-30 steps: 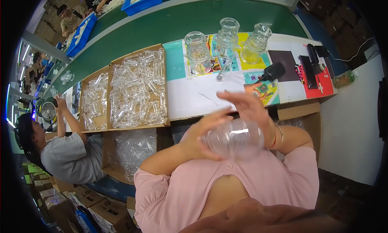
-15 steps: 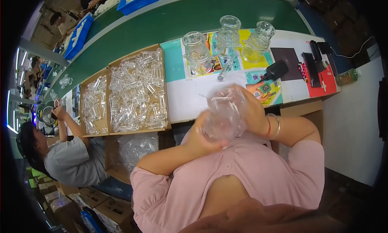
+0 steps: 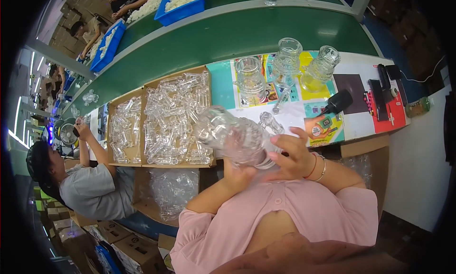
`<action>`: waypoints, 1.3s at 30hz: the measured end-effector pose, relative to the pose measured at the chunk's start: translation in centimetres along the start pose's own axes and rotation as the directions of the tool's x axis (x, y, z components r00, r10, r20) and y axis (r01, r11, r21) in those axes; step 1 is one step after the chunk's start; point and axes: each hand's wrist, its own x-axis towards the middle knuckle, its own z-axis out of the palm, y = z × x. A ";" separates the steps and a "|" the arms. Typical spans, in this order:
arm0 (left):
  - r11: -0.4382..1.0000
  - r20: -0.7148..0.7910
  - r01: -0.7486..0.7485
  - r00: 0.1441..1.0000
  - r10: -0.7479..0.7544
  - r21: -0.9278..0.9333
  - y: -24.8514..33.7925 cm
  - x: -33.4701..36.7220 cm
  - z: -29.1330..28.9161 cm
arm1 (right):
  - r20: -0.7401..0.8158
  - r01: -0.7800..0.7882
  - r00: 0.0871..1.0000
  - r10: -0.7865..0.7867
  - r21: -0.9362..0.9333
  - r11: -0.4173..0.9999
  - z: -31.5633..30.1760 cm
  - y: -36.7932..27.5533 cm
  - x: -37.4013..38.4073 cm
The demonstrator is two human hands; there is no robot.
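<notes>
A long green table (image 3: 228,41) curves across the view. At its left, shallow cardboard trays (image 3: 185,165) hold heaped clear glass tubes (image 3: 175,117). Right of the trays, over the table's near edge, a tilted clear glass vessel (image 3: 247,137) is held before the person's chest. Three similar glass vessels (image 3: 286,62) stand behind it. The left hand (image 3: 241,176) wraps its fingers around the held vessel; the right hand (image 3: 295,156) has fingers spread at its right end, their grip unclear. A black nozzle bottle (image 3: 340,101) lies farther right.
</notes>
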 end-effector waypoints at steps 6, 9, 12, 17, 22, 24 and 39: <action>0.991 0.131 -0.136 0.982 0.135 -0.001 0.4 1.1 -0.9 | 0.162 -0.297 0.954 0.252 0.382 0.875 0.5 1.1 0.9; 0.983 -0.185 -0.152 0.968 0.169 0.103 -0.3 1.6 -1.4 | 0.494 -0.525 0.821 0.287 0.850 0.037 2.0 0.6 -0.7; 0.779 0.185 0.364 0.931 -0.314 -0.510 -0.1 1.6 -1.9 | 0.627 -0.630 0.739 0.246 0.773 -0.079 1.2 0.8 0.1; 0.727 0.123 0.360 0.925 -0.359 -0.584 -1.9 0.5 -3.6 | 0.455 -0.431 0.826 0.333 0.129 0.893 -1.1 5.9 1.5; 0.786 0.045 0.282 0.950 -0.310 -0.551 -2.2 0.1 -3.9 | 0.383 -0.027 0.886 0.263 -0.523 0.852 -1.0 11.2 1.0; 0.846 0.013 0.299 0.945 -0.327 -0.441 -1.2 0.4 -3.4 | 0.521 0.089 0.819 0.238 -0.527 0.845 -0.3 12.6 0.6; 0.986 0.046 0.154 0.987 -0.151 -0.068 3.2 0.0 -2.1 | 0.377 -0.425 0.888 0.264 0.453 0.784 -6.0 5.8 2.6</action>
